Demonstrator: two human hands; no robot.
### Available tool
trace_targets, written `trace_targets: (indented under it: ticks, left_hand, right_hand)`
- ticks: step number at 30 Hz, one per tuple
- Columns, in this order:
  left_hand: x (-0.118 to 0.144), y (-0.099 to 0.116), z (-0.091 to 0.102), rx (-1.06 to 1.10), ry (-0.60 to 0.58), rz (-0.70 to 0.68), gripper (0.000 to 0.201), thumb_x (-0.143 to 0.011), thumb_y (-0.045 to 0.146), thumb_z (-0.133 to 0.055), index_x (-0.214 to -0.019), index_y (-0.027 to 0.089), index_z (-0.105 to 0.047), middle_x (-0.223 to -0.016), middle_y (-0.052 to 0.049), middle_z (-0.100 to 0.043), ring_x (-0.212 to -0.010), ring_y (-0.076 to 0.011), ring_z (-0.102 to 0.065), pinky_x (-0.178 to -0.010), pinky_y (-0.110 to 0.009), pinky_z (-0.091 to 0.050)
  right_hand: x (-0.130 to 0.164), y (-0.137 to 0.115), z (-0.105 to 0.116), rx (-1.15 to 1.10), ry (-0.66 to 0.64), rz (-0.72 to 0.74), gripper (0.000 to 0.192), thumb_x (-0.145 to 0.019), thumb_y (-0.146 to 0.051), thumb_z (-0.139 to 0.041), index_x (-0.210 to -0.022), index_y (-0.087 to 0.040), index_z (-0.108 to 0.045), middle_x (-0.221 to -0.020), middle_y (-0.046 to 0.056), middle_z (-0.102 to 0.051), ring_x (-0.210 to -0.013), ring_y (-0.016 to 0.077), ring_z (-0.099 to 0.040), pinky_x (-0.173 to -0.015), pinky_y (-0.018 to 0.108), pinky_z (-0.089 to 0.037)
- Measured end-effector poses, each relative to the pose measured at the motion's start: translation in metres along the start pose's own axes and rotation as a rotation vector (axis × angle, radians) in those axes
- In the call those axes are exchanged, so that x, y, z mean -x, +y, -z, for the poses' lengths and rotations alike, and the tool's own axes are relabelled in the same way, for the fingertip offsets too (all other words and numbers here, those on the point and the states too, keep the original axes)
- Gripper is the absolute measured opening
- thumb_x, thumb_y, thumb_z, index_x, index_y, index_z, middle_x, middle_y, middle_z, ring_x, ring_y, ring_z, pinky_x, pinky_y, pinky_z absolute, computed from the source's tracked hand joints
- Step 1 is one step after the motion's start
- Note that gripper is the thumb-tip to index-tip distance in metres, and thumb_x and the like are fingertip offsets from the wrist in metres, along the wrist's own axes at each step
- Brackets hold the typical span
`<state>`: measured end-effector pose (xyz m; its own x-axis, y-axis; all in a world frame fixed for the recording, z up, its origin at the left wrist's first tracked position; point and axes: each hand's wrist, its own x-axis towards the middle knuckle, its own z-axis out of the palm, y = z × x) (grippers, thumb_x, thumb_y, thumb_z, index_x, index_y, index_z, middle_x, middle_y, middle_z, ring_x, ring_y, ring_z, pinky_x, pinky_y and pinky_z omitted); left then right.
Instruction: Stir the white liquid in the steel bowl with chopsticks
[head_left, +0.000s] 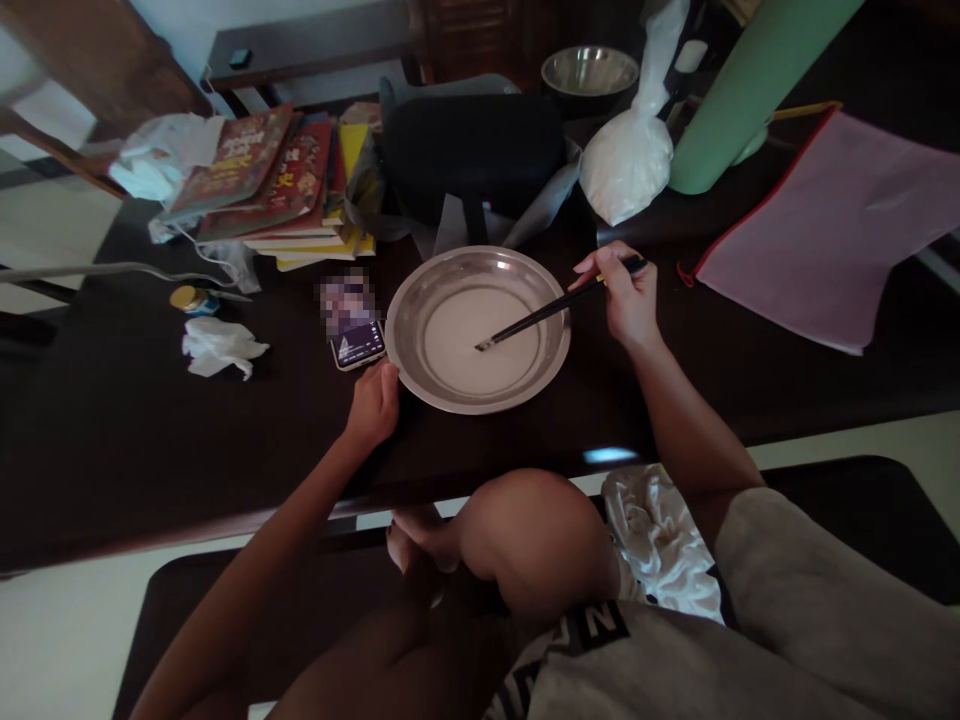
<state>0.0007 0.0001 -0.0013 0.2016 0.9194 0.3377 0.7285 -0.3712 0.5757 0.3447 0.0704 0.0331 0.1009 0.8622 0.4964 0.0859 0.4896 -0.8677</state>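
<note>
A wide, shallow metal basin (pixel 406 345) sits on the dark table with a pale whitish liquid (pixel 457 345) in it. At its lower left rim, my left hand (pixel 373 405) is closed on the edge, its fingers partly hidden. My right hand (pixel 628 295) grips a pair of dark chopsticks (pixel 551 308) to the right of the basin. Their tips slant down to the left and dip into the liquid near the middle. Just left of the basin lies a lit phone (pixel 358 343), close to my left hand.
A knotted plastic bag of white powder (pixel 628 170) stands behind the basin, near a green cylinder (pixel 739 120) and a pinkish mesh bag (pixel 817 225). Books (pixel 262 180), a crumpled tissue (pixel 223 347) and a small gold-lidded jar (pixel 193 299) lie at left. Another metal bowl (pixel 590 72) is farther back.
</note>
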Motion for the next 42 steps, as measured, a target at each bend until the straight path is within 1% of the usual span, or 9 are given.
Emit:
trace_targets:
  ticks: [4, 10, 15, 18, 21, 27, 32, 38, 42]
  left_hand:
    - [0.0006, -0.0016, -0.0001, -0.01, -0.008, 0.018, 0.063, -0.101, 0.059, -0.017, -0.078, 0.018, -0.059, -0.08, -0.013, -0.068, -0.079, -0.0235, -0.066, -0.073, -0.038, -0.053]
    - [0.0005, -0.0003, 0.0003, 0.006, -0.021, 0.025, 0.063, -0.101, 0.059, -0.016, -0.08, 0.019, -0.06, -0.08, -0.013, -0.067, -0.09, -0.026, -0.068, -0.082, -0.039, -0.053]
    - [0.0, 0.0002, 0.0002, 0.001, -0.007, 0.028, 0.063, -0.1, 0.06, -0.017, -0.081, 0.019, -0.06, -0.082, -0.014, -0.068, -0.087, -0.0261, -0.068, -0.079, -0.039, -0.054]
    - [-0.0003, 0.0007, 0.0001, 0.003, 0.001, 0.022, 0.063, -0.1, 0.061, -0.017, -0.079, 0.02, -0.06, -0.078, -0.013, -0.067, -0.086, -0.0258, -0.068, -0.078, -0.039, -0.053]
    - [-0.0003, 0.0008, 0.0003, -0.016, 0.001, 0.025, 0.065, -0.099, 0.063, -0.016, -0.076, 0.019, -0.058, -0.075, -0.012, -0.066, -0.079, -0.0235, -0.066, -0.073, -0.037, -0.053]
    - [0.0001, -0.0003, 0.0007, -0.022, 0.002, 0.029, 0.064, -0.099, 0.063, -0.016, -0.074, 0.02, -0.056, -0.074, -0.011, -0.065, -0.074, -0.0223, -0.064, -0.07, -0.036, -0.051]
    - [-0.0002, 0.0012, 0.0007, -0.007, -0.007, 0.022, 0.065, -0.1, 0.062, -0.015, -0.077, 0.019, -0.058, -0.076, -0.013, -0.066, -0.083, -0.0246, -0.067, -0.076, -0.037, -0.053]
    - [-0.0002, 0.0013, 0.0007, 0.009, -0.013, 0.035, 0.065, -0.1, 0.061, -0.016, -0.083, 0.019, -0.062, -0.083, -0.014, -0.068, -0.091, -0.0266, -0.068, -0.081, -0.04, -0.054]
    - [0.0001, 0.0012, 0.0003, 0.012, -0.009, 0.028, 0.064, -0.1, 0.06, -0.016, -0.085, 0.019, -0.063, -0.081, -0.014, -0.067, -0.092, -0.0268, -0.068, -0.083, -0.041, -0.054]
  right_hand:
    - [0.002, -0.0017, -0.002, 0.016, -0.127, -0.002, 0.042, -0.09, -0.061, -0.057, -0.077, -0.024, -0.07, -0.067, -0.002, -0.068, -0.066, 0.0135, -0.068, -0.071, 0.031, -0.055]
    - [0.0001, -0.0015, 0.0007, 0.016, 0.005, 0.009, 0.042, -0.09, -0.063, -0.055, -0.077, -0.025, -0.069, -0.067, -0.003, -0.067, -0.063, 0.0137, -0.067, -0.068, 0.031, -0.055]
    - [0.0021, -0.0038, -0.0009, 0.037, -0.124, -0.007, 0.041, -0.089, -0.063, -0.057, -0.078, -0.026, -0.071, -0.069, -0.001, -0.068, -0.068, 0.0149, -0.068, -0.072, 0.033, -0.056]
    - [0.0011, -0.0034, -0.0005, 0.046, -0.055, 0.004, 0.042, -0.087, -0.066, -0.058, -0.08, -0.027, -0.071, -0.075, -0.001, -0.07, -0.071, 0.016, -0.07, -0.073, 0.034, -0.056]
    - [0.0001, -0.0013, 0.001, 0.016, 0.029, -0.001, 0.043, -0.087, -0.066, -0.057, -0.077, -0.026, -0.069, -0.069, -0.001, -0.067, -0.063, 0.0153, -0.068, -0.066, 0.033, -0.055]
    - [0.0031, -0.0035, -0.002, 0.011, -0.137, -0.012, 0.04, -0.089, -0.061, -0.059, -0.079, -0.025, -0.072, -0.071, -0.001, -0.069, -0.07, 0.0148, -0.069, -0.074, 0.032, -0.056]
    - [0.0009, -0.0027, -0.0007, 0.003, -0.011, -0.005, 0.042, -0.088, -0.064, -0.058, -0.077, -0.025, -0.07, -0.068, -0.002, -0.068, -0.065, 0.0143, -0.068, -0.071, 0.032, -0.055]
    - [0.0015, -0.0022, -0.0015, 0.029, -0.11, -0.002, 0.042, -0.088, -0.064, -0.058, -0.077, -0.026, -0.071, -0.071, -0.002, -0.069, -0.069, 0.0146, -0.069, -0.073, 0.032, -0.056]
    - [-0.0001, -0.0006, 0.0003, 0.021, 0.007, -0.003, 0.042, -0.088, -0.065, -0.057, -0.078, -0.026, -0.07, -0.07, -0.002, -0.068, -0.066, 0.0144, -0.069, -0.07, 0.032, -0.055]
